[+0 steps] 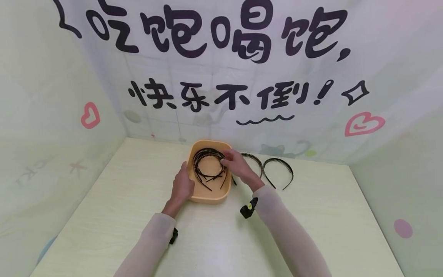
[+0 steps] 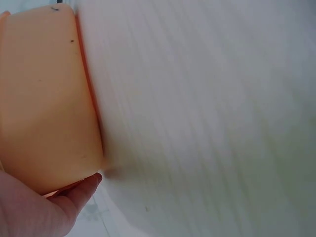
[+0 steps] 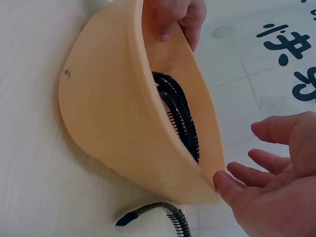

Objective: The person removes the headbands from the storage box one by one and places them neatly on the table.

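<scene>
An orange plastic bin (image 1: 209, 199) stands near the back of the table with several black toothed headbands (image 1: 207, 151) piled inside. My left hand (image 1: 182, 184) grips its left wall, thumb at the rim; in the left wrist view the fingers (image 2: 81, 195) lie against the bin's outside (image 2: 44, 98). Over the right rim is my right hand (image 1: 236, 163), holding nothing. The right wrist view shows its fingers (image 3: 269, 160) spread apart, one fingertip right at the bin's rim. The headbands (image 3: 180, 116) also show inside the bin there.
Two more headbands lie on the table right of the bin: one (image 1: 254, 157) partly hidden behind my right hand, the other (image 1: 278, 159) beside it. A white printed curtain (image 1: 221, 73) hangs right behind the bin, and side curtains border the table (image 1: 214, 242).
</scene>
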Tool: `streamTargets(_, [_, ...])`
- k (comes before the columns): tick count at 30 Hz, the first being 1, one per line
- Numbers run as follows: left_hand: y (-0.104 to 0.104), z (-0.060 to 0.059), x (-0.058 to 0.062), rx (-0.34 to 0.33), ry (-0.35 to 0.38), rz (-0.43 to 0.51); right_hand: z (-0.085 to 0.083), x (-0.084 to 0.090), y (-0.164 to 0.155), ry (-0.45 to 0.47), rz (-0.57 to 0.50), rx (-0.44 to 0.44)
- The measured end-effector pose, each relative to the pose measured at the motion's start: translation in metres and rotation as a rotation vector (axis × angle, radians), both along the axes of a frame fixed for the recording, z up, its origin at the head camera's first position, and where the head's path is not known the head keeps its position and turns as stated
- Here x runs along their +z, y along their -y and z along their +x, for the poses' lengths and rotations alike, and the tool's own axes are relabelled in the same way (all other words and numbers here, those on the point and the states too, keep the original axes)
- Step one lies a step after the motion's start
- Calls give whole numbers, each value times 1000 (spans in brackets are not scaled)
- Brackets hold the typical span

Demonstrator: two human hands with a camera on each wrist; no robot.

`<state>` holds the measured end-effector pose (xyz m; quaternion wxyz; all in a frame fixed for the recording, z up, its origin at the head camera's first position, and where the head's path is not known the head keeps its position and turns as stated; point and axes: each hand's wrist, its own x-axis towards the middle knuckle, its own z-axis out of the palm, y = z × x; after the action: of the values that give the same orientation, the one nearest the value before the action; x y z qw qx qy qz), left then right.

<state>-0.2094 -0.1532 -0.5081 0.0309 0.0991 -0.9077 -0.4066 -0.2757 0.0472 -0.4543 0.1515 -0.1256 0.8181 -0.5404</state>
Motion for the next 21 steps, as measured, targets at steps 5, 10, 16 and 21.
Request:
streamTargets(5, [3,1,3,8,3,-10,3,6,13,9,37,72])
streamTargets(10, [4,2,1,12,1,-17,5,6,26,46,39,61])
streamTargets(16, [1,2,-1,11,16,-11,8,-4,33,29,59,17])
streamTargets(21, [-1,0,-2,5,16,-25,7,-5,36,1,100,-2])
